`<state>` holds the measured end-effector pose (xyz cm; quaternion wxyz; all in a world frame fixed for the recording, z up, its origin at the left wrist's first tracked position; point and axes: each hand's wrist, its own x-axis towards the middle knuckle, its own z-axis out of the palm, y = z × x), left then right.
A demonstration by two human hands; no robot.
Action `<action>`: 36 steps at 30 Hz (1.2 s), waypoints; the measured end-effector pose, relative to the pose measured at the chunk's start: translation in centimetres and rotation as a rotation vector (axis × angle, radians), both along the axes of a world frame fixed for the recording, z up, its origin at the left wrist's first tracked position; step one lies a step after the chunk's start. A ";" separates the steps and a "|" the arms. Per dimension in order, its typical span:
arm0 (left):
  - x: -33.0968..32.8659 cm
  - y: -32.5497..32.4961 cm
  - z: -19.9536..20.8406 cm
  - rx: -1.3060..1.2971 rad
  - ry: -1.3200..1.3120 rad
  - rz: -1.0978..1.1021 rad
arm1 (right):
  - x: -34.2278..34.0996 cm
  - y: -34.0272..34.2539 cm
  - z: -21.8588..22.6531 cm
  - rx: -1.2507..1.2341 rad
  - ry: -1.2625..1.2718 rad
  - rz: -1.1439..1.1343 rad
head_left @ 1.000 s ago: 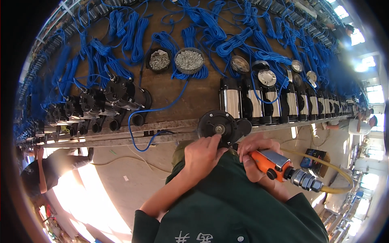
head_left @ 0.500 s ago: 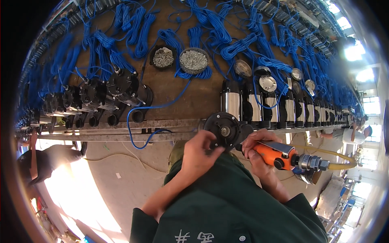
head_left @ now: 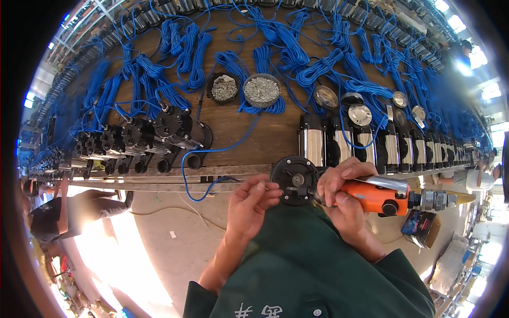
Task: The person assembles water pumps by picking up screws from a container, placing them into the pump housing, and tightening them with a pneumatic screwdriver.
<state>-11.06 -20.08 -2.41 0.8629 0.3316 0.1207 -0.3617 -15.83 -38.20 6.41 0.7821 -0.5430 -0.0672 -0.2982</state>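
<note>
In front of my body, at the bench edge, is a black round pump end cover [head_left: 295, 180] with a central shaft hub and several screws round its rim. My right hand [head_left: 347, 196] wraps around an orange air screwdriver [head_left: 379, 197], its front end toward the cover and its hose fitting to the right. My fingers hide part of the tool's front end. Just left of the cover, my left hand [head_left: 246, 209] is turned palm up with its fingers curled in near the rim. Whatever may lie between those fingers is too small to make out.
Two bowls of small screws, a dark bowl [head_left: 222, 88] and a grey bowl [head_left: 262, 90], sit on the wooden bench [head_left: 233, 127]. Black pumps [head_left: 180, 127] line the left, silver-bodied pumps [head_left: 312, 140] the right. Coiled blue cables [head_left: 286, 40] lie behind. A person [head_left: 50, 217] is at far left.
My left hand has drawn back from the cover's face to its left side. The screwdriver has moved right and slightly up, still in my right hand. The whole view has shifted a little.
</note>
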 end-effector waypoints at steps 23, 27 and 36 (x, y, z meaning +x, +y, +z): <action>0.2 -1.1 -0.9 0.149 -0.162 -0.131 | 2.2 0.9 -0.9 0.081 -0.004 0.146; 1.6 -1.5 -2.0 0.446 -0.744 -0.129 | 3.0 0.7 -2.7 -0.087 0.014 0.134; 1.6 -1.2 -3.8 0.398 -0.758 -0.074 | 3.6 2.6 -3.2 -0.324 0.130 0.117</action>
